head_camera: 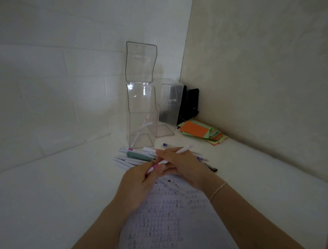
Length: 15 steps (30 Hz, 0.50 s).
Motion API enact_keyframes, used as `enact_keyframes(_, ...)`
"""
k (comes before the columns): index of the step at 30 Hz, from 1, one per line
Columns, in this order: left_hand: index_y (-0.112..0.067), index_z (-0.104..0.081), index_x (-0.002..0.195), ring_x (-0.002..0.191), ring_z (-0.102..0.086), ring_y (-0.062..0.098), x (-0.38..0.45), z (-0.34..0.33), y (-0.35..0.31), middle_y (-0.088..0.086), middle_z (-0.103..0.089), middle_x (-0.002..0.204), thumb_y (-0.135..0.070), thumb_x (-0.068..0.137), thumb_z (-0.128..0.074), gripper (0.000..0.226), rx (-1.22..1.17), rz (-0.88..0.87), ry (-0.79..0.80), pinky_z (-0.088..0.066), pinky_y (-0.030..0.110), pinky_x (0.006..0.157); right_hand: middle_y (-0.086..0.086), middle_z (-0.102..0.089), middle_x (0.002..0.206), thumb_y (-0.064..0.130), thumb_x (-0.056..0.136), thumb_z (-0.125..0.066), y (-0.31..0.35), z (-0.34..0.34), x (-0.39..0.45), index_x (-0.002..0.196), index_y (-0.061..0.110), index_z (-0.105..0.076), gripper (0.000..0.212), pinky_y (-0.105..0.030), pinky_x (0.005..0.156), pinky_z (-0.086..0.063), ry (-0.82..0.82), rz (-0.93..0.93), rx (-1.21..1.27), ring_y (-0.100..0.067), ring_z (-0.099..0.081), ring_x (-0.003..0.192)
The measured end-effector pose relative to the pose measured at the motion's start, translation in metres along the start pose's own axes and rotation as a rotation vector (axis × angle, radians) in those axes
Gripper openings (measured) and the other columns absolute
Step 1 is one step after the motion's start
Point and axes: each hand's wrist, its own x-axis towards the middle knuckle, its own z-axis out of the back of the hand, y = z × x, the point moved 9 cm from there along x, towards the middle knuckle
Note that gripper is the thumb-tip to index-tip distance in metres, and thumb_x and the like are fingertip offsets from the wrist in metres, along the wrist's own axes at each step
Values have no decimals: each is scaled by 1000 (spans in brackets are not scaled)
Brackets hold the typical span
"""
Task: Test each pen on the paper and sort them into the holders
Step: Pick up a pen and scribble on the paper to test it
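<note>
My right hand (184,163) grips the barrel of a white pen with a pink band (182,150). My left hand (138,183) pinches that pen's lower end, near the pink band. Both hands hover over the printed paper (164,218). A pile of several white pens (133,157), with a green one among them, lies just beyond the hands. A tall clear holder (141,112) with its lid up stands behind the pile and has a few pens inside. A second clear holder (168,107) stands to its right; I see nothing inside it.
A stack of orange, green and yellow paper slips (202,133) lies at the back right by the wall. A black object (190,103) stands in the corner behind the holders. A blue-capped pen (168,145) and a dark pen (211,167) lie right of the pile.
</note>
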Motion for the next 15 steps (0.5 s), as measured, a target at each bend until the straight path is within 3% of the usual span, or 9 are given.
enact_keyframes(3,-14,-70,84,71,-63,9,2,-1,8,1,-71,76,-72,78,-36,68,21,13,7,-51,30,70,-26,-69,92,17,92,-57,-1,0,-1,87,-7,-67,26,-32,76,-59,36,-23,16,-30,-68,85)
enact_keyframes(6,-23,-70,94,78,-62,3,3,-5,6,-8,-71,86,-65,85,-42,51,10,-11,41,-49,21,73,-25,-70,92,19,91,-60,0,1,-2,95,-11,-65,31,-32,73,-59,50,-37,9,-30,-70,86)
enact_keyframes(10,-20,-50,71,61,-53,7,2,3,2,-6,-56,62,-63,81,-33,47,67,0,-7,-40,21,56,-15,-69,73,22,90,-60,5,32,-5,81,-1,-65,25,-33,62,-59,-195,1,149,-23,-68,63)
enact_keyframes(12,-19,-45,71,64,-50,9,3,2,-1,-6,-51,64,-58,88,-30,46,111,-51,-13,-36,20,54,-14,-67,71,18,89,-61,1,55,-11,79,0,-64,21,-35,66,-60,-318,7,238,-23,-69,65)
enact_keyframes(15,-20,-47,73,69,-46,6,1,-13,-9,-9,-46,74,-48,94,-33,39,221,-202,48,-35,24,65,-12,-64,65,12,83,-69,-9,71,-27,71,2,-59,18,-26,56,-57,-377,-3,76,-17,-66,56)
